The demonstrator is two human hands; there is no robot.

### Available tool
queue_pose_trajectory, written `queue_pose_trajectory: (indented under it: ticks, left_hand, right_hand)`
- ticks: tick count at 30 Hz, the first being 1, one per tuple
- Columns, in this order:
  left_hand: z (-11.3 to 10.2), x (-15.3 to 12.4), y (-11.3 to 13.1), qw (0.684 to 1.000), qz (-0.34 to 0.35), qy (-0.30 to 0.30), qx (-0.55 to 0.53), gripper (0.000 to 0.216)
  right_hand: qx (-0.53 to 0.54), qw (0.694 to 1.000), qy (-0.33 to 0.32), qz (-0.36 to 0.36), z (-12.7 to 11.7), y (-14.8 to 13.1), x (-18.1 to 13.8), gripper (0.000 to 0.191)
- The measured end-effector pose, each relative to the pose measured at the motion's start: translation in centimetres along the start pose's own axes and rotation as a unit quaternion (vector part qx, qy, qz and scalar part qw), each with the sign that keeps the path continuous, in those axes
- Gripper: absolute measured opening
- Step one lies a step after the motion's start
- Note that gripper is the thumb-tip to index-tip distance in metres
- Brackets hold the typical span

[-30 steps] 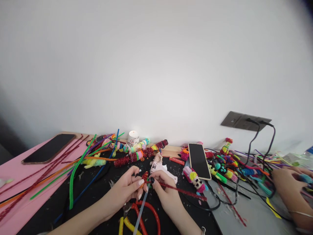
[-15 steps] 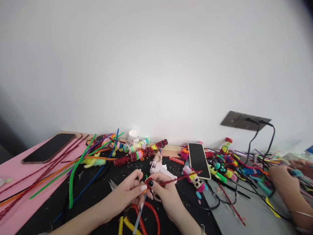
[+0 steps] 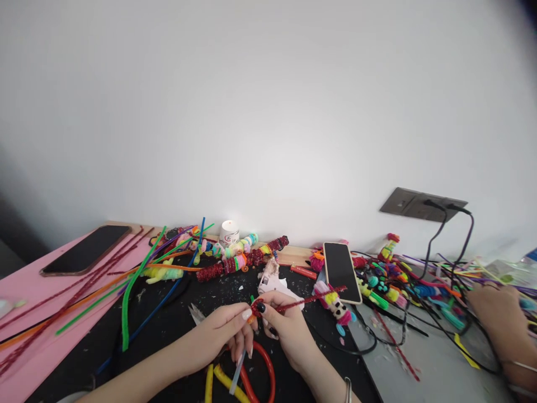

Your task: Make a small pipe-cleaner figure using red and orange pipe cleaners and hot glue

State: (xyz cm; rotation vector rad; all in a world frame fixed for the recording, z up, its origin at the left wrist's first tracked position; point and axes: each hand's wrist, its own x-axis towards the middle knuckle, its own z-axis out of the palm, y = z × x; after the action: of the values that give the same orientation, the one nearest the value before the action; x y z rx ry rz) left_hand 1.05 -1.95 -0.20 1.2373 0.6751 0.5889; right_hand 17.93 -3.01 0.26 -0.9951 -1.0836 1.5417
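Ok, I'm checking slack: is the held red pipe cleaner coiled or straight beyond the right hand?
Nearly straight: the red pipe cleaner runs from the right hand without coils, its tip showing against the pale-edged smartphone.

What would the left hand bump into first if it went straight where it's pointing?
Most likely the right hand, just ahead of the left hand by the fuzzy red piece, though depth is unclear.
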Motion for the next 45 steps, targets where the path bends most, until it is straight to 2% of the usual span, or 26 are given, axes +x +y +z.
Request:
queue_pose_trajectory:
  ticks: [13, 22, 27, 30, 33, 36, 40, 45]
  left_hand:
    - [-0.1, -0.3, 0.3, 1.0, 0.005, -0.022, -0.018, 0.044]
    - [0.2, -0.4, 1.0, 1.0, -0.002, -0.008, 0.007, 0.041]
    - [0.1, -0.4, 0.6, 1.0, 0.002, 0.01, -0.025, 0.039]
    - [0.1, -0.2, 0.6, 0.998, 0.005, 0.02, -0.053, 0.039]
    - [0.2, -0.1, 0.7, 0.997, 0.014, 0.045, -0.057, 0.04]
    - [0.1, -0.1, 0.6, 0.997, 0.026, 0.067, -0.026, 0.041]
    - [-0.1, -0.3, 0.4, 0.995, 0.037, 0.09, 0.03, 0.038]
    - [-0.1, -0.5, 0.8, 0.978, 0.066, 0.132, 0.145, 0.036]
  right_hand:
    - [-0.027, 0.999, -0.018, -0.003, 0.3, -0.3, -0.3, 0.021]
    - [-0.047, 0.999, -0.01, -0.013, 0.4, -0.3, -0.4, 0.018]
    - [-0.11, 0.992, 0.013, -0.062, 0.5, -0.4, -0.2, 0.017]
    - [-0.207, 0.97, 0.032, -0.127, 0.6, -0.5, -0.3, 0.014]
    - [-0.311, 0.935, 0.032, -0.167, 0.5, -0.5, -0.6, 0.028]
    - [-0.364, 0.911, 0.026, -0.193, 0.4, -0.5, -0.8, 0.036]
    - [-0.42, 0.877, 0.016, -0.231, 0.4, -0.6, -1.2, 0.033]
    - [-0.521, 0.796, -0.013, -0.309, 0.5, -0.6, -1.7, 0.025]
